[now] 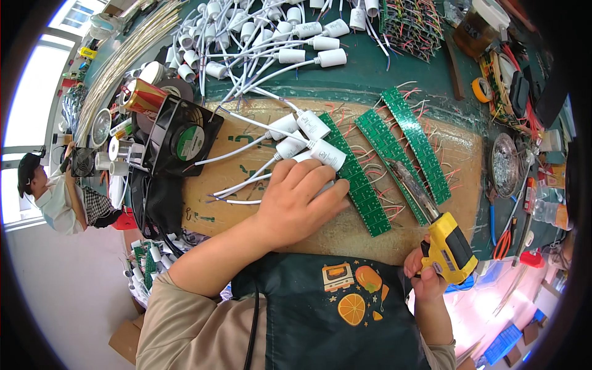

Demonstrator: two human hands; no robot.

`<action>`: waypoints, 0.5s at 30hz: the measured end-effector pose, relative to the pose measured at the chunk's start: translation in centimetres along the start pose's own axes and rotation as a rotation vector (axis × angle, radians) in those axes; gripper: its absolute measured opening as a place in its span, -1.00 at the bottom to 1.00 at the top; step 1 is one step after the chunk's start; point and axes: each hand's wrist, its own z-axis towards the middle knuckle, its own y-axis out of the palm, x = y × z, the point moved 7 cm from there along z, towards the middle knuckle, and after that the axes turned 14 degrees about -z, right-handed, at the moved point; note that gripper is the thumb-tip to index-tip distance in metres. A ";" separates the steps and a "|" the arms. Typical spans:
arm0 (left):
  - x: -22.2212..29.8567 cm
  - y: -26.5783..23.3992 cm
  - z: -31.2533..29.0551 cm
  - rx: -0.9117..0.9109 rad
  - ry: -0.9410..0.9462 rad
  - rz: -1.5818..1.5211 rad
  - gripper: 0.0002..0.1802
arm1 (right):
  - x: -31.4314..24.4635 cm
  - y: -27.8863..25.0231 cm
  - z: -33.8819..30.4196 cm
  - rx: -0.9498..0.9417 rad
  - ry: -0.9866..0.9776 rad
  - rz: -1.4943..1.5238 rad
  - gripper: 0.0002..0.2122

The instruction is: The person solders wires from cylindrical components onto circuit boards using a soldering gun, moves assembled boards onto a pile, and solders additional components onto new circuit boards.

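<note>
My left hand (302,197) is closed over a small group of white lamp sockets (327,155) with white cables trailing left; its fingers curl around one mostly hidden beneath them. My right hand (427,271), at the right front, grips a yellow and black soldering gun (453,248) by its handle. The gun's metal tip points up and left, over the middle circuit board strip (385,148). A second green strip (357,179) lies just right of my left hand, and a third strip (416,145) lies farther right. Red and white wires stick out from the strips.
A brown cardboard sheet (216,209) covers the table's middle. Left of it stands a black fan (188,135) beside a red can (143,98). Many loose sockets (246,31) pile up at the back. On the right are a metal dish (505,165) and orange tape (481,90). Another person (58,191) works far left.
</note>
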 end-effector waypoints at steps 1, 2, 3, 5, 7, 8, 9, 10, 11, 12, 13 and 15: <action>-0.2 -0.7 0.3 0.001 0.005 0.006 -0.62 | 0.0 -0.1 0.2 0.009 -0.010 0.002 -0.29; -0.9 -1.7 0.8 0.038 -0.002 -0.010 -0.62 | -0.1 -0.1 0.4 0.009 -0.016 0.005 -0.29; -1.5 -2.5 1.3 0.075 -0.007 -0.031 -0.62 | -0.1 0.0 0.4 -0.004 -0.006 0.027 -0.31; -3.6 -3.5 3.5 0.120 -0.010 -0.008 -0.65 | -0.2 0.2 0.3 -0.012 0.002 0.047 -0.34; -6.1 -3.9 6.2 0.135 0.017 0.140 -0.63 | -0.3 0.3 0.6 -0.006 0.009 0.042 -0.36; -6.8 -3.8 7.4 0.138 0.022 0.142 -0.63 | -0.3 0.4 0.6 -0.005 0.003 0.042 -0.36; -8.0 -3.2 8.8 0.111 -0.025 0.164 -0.62 | -0.2 0.3 0.7 -0.001 0.002 0.027 -0.33; -9.0 -2.6 10.0 0.084 -0.072 0.189 -0.61 | -0.1 0.3 0.8 0.003 0.001 0.014 -0.30; -10.0 -1.9 10.9 0.087 -0.066 0.182 -0.61 | -0.1 0.2 0.8 0.010 -0.003 0.009 -0.30; -11.2 -0.5 11.5 0.037 -0.059 0.227 -0.60 | 0.1 0.2 0.7 0.006 0.006 0.015 -0.29; -11.8 0.3 12.2 -0.013 -0.055 0.275 -0.60 | 0.2 0.2 0.7 -0.003 0.015 0.023 -0.28; -13.1 1.5 13.3 -0.097 -0.099 0.342 -0.61 | 0.5 0.1 0.7 -0.010 0.019 0.030 -0.28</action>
